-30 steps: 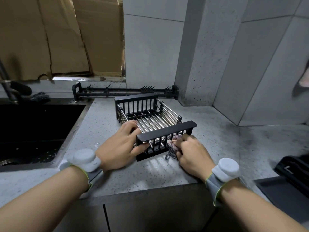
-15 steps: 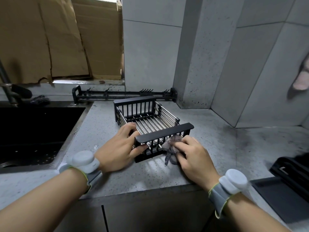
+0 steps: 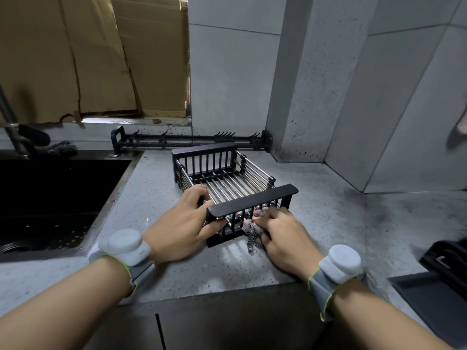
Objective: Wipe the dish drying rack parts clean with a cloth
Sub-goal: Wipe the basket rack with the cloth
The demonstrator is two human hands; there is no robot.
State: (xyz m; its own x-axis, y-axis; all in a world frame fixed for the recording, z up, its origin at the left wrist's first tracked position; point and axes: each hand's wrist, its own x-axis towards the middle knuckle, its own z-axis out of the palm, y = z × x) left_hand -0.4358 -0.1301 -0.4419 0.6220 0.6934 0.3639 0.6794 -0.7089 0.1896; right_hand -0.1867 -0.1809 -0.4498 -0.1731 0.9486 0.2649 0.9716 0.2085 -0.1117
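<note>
My left hand [image 3: 180, 227] is gripping the black slatted metal drying rack [image 3: 233, 186]; my right hand [image 3: 283, 234] is pinching a crumpled grey cloth [image 3: 252, 232], rubbing its near bars. Next, probably, along to unwiped bars.

Legible text, labels, brands, numbers, signs: none. The cardboard [image 3: 93, 56] at far left, the wrist devices [image 3: 125, 245] on both forearms and the black rack [image 3: 235, 188] on the counter present plain surfaces with no readable marking.
</note>
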